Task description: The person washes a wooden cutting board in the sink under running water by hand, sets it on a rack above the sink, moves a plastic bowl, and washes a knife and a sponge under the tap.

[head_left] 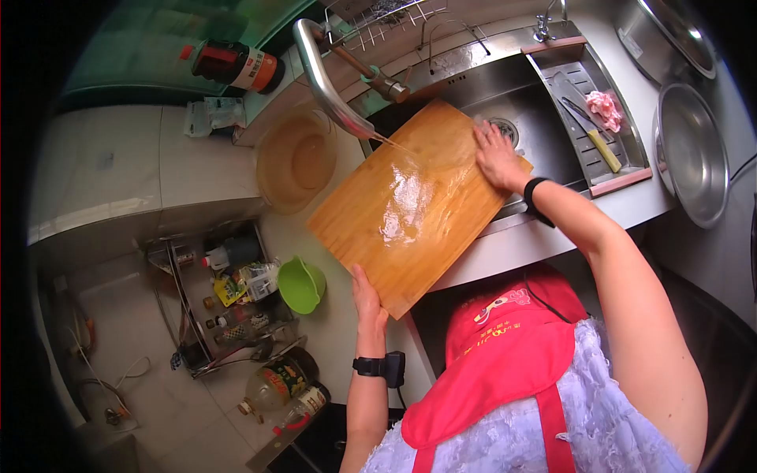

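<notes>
A wooden cutting board (426, 189) lies tilted over the sink (544, 150), its surface wet and shiny. My left hand (369, 298) grips the board's near left corner, thumb on top and the other fingers hidden below. At the right edge, my right hand (498, 158) rests flat on the wood with its fingers stretched out. Water runs from the curved metal faucet (331, 87) onto the board's upper part.
On the sink's right ledge, a tray (587, 59) holds a knife (603, 150) and pink raw meat (605, 110). A metal basin (694, 154) stands farther right. Left are a plastic bowl (272, 169), a green container (302, 284) and several bottles (280, 386).
</notes>
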Demonstrator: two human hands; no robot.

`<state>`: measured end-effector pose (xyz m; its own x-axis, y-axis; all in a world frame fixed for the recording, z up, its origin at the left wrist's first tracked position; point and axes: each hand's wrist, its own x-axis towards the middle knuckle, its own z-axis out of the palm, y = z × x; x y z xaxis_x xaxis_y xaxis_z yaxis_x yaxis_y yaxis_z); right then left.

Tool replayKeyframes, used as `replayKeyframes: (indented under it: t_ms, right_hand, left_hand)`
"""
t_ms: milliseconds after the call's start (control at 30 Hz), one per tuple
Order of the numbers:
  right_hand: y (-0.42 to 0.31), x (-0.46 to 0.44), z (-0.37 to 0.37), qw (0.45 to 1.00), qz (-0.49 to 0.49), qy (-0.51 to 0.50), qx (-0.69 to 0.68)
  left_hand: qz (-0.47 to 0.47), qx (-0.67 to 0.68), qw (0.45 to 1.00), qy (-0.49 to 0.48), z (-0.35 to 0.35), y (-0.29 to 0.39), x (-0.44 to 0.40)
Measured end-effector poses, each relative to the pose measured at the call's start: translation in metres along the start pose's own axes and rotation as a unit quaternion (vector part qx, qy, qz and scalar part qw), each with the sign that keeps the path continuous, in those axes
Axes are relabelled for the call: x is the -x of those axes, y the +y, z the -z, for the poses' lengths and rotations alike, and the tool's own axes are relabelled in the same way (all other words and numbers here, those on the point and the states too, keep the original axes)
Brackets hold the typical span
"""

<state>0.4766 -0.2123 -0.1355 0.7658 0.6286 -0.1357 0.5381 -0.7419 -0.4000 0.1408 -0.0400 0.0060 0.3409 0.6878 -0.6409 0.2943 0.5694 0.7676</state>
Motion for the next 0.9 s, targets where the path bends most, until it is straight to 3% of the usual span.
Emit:
replayKeyframes:
  t_ms: [67,100,167,200,233,267,400,467,500,533,567,633,733,800,833,900]
  right_hand:
    - [-0.03,0.009,-0.006,0.999,0.041,-0.013,0.022]
    - [-0.053,0.016,-0.01,0.992,0.104,0.045,0.046]
    - [-0.106,0.036,-0.02,0.975,0.201,0.071,-0.067]
    - [-0.137,0.048,-0.003,0.967,0.21,0.015,-0.143]
    - [-0.159,0.064,-0.002,0.947,0.318,0.043,-0.025]
    - [-0.185,0.074,0.008,0.948,0.311,-0.032,-0.061]
    - [-0.184,0.084,0.002,0.893,0.421,-0.023,-0.159]
    - [-0.146,0.054,0.033,0.924,0.364,-0.07,-0.089]
    - [-0.119,0.023,-0.003,0.944,0.322,-0.008,-0.072]
    - [-0.103,0.012,0.04,0.975,0.169,-0.06,-0.133]
    - [-0.067,-0.007,0.027,0.984,0.156,-0.007,-0.082]
    - [-0.016,-0.018,0.032,0.984,0.103,-0.033,0.14]
    - [-0.015,-0.009,0.01,0.992,0.061,0.112,-0.001]
    - [-0.041,0.007,0.008,0.986,0.155,0.041,0.05]
    - [-0.058,0.022,-0.002,0.974,0.207,0.088,-0.031]
    - [-0.106,0.055,0.014,0.967,0.246,-0.03,-0.055]
  left_hand:
    - [-0.009,0.008,1.0,-0.024,0.002,-0.001,-0.001]
    - [-0.013,0.01,0.999,-0.036,0.002,-0.002,0.0]
    - [-0.005,-0.001,1.0,-0.005,-0.005,0.003,0.004]
    - [-0.002,-0.007,1.0,0.01,-0.008,0.006,0.005]
    - [0.0,-0.002,1.0,-0.002,-0.009,0.007,0.005]
    - [0.003,0.002,1.0,-0.014,-0.009,0.008,0.006]
    - [0.023,0.009,1.0,-0.001,-0.006,0.006,0.005]
    - [0.013,0.002,1.0,0.013,-0.005,0.002,0.007]
    - [0.008,0.0,1.0,0.021,-0.005,0.0,0.008]
    - [0.007,0.004,1.0,0.019,-0.005,-0.001,0.009]
    - [0.005,0.009,1.0,0.017,-0.004,-0.002,0.01]
    - [-0.008,0.011,1.0,0.012,0.002,-0.006,0.01]
    - [-0.009,0.009,1.0,0.019,0.01,-0.016,0.011]
    - [0.034,0.011,0.998,0.054,0.012,-0.013,0.022]
    - [0.037,0.018,0.998,0.046,0.014,-0.013,0.023]
    - [0.042,0.031,0.998,0.033,0.022,-0.013,0.027]
